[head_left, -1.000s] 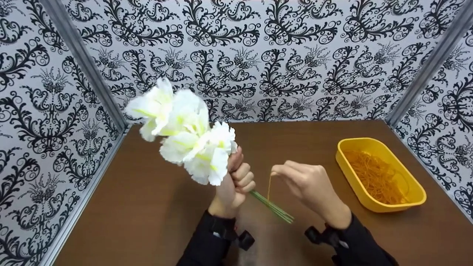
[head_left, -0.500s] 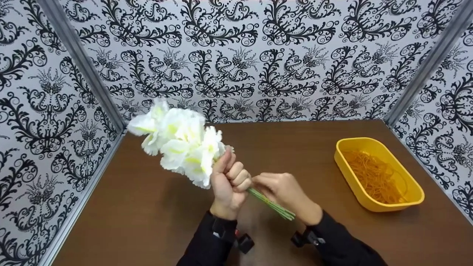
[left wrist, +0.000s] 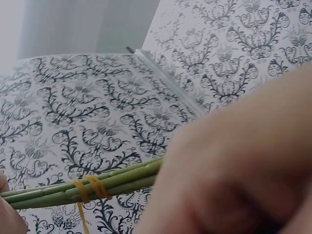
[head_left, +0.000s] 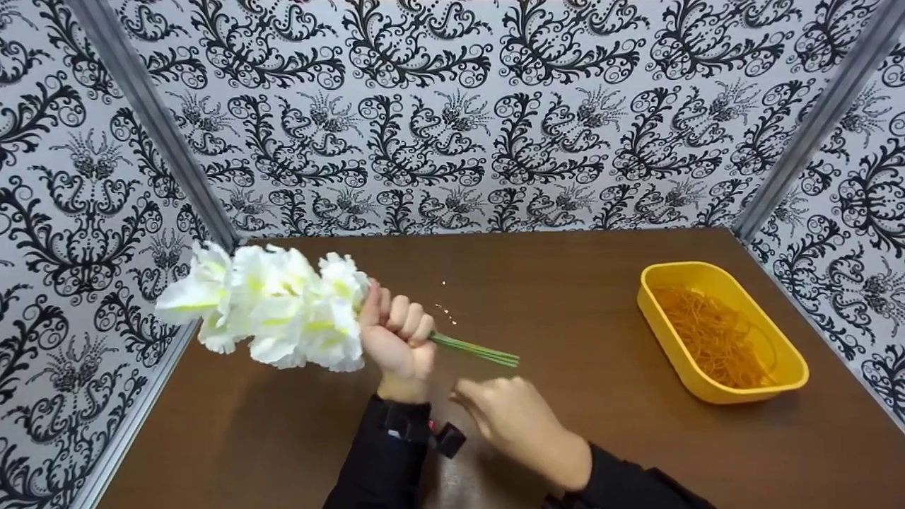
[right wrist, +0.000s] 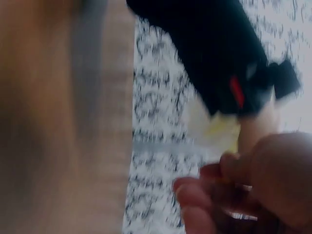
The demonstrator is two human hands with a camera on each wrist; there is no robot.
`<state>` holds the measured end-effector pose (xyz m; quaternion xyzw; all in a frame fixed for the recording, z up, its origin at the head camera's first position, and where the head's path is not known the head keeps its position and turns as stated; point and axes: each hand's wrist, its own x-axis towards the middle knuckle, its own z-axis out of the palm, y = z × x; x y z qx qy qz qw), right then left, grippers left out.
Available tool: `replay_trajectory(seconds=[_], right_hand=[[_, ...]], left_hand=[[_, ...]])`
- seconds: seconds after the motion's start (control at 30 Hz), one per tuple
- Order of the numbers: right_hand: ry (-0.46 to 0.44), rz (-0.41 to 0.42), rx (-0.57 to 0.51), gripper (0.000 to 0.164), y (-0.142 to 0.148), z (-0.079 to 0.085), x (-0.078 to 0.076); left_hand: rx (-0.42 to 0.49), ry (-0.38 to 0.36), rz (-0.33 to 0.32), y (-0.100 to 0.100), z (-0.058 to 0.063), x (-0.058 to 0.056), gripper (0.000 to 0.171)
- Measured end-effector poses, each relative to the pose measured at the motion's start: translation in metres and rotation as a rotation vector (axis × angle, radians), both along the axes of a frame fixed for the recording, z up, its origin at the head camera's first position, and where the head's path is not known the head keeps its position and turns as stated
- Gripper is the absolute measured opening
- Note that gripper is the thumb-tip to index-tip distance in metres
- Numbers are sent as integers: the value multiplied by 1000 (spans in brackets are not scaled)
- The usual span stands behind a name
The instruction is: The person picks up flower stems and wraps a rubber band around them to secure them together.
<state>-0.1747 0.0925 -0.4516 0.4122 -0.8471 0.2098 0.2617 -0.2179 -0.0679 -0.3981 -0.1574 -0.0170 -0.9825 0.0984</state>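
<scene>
A bunch of white artificial flowers (head_left: 276, 307) lies tilted across the left side of the head view, blooms to the left. My left hand (head_left: 399, 336) grips it just below the petals, fingers curled round the green stems (head_left: 477, 350), whose ends stick out to the right. An orange rubber band (left wrist: 92, 189) is looped round the stems in the left wrist view, one strand hanging down. My right hand (head_left: 520, 424) is below the stem ends, its thumb and fingers pinched together, apparently on the band. The pinched part is mostly hidden and blurred.
On the right of the brown table (head_left: 580, 297) stands a yellow tub (head_left: 679, 353) holding many tangled rubber bands (head_left: 710, 336). Small white specks (head_left: 445, 311) show beyond the stems. Patterned walls (head_left: 452, 141) enclose the back and sides.
My right hand has brought the rubber band to the stems and then moved down and left, below them. My left hand has moved left, turning the flowers nearer to level.
</scene>
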Motion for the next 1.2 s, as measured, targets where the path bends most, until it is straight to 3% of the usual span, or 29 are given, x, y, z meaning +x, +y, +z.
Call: replay_trajectory(seconds=[0.17,0.3,0.4,0.57,0.73,0.87,0.93,1.0,1.07,1.2], right_hand=[[82,-55,27,19,-3,10,20],[200,-29,44,25,5,25,29],[238,3,54,33,17,41,33],[194,-28,60,42,40,65,36],[73,-91,44,14,49,75,43],[57,-1,45,10,48,78,49],[84,76,23,17,48,80,50],[134,154,-22,21,49,84,48],[190,224,-82,21,51,88,42],[287,290,-202,20,55,94,22]], left_hand=[[3,-20,21,-6,1,-1,47],[-79,55,24,-3,2,1,54],[-121,115,28,-4,4,2,60],[-147,155,63,-9,10,6,61],[-185,181,118,-12,12,9,61],[-295,224,144,-11,10,9,54],[-356,266,140,-10,8,9,47],[-405,310,116,-10,7,9,40],[-437,355,46,-11,7,9,34],[-493,362,-215,-13,11,13,40]])
